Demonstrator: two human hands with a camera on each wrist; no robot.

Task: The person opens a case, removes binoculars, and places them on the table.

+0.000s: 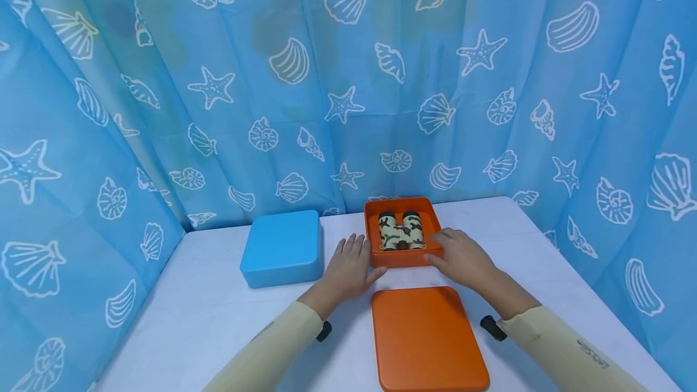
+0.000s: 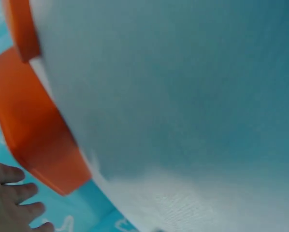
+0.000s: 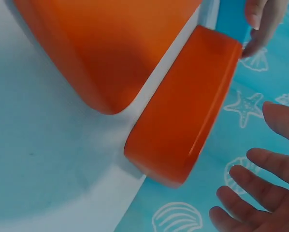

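Camouflage-patterned binoculars [image 1: 402, 233] lie inside an open orange box [image 1: 400, 259] at the back of the table. My left hand [image 1: 348, 268] is at the box's left front corner, its fingers extended and the thumb pointing right. On the other side, my right hand [image 1: 463, 259] reaches toward the right wall with spread fingers. In the right wrist view a gap shows between that hand [image 3: 265, 193] and the box [image 3: 183, 111]. Neither hand holds anything. A flat orange lid [image 1: 430, 340] lies in front of the box, between the forearms.
A blue box [image 1: 282, 247] stands left of my left hand. Blue shell-print curtains [image 1: 348, 107] enclose the back and sides of the white-covered table [image 1: 190, 319]. Dark wrist-worn pieces [image 1: 492, 327] stick out below both wrists.
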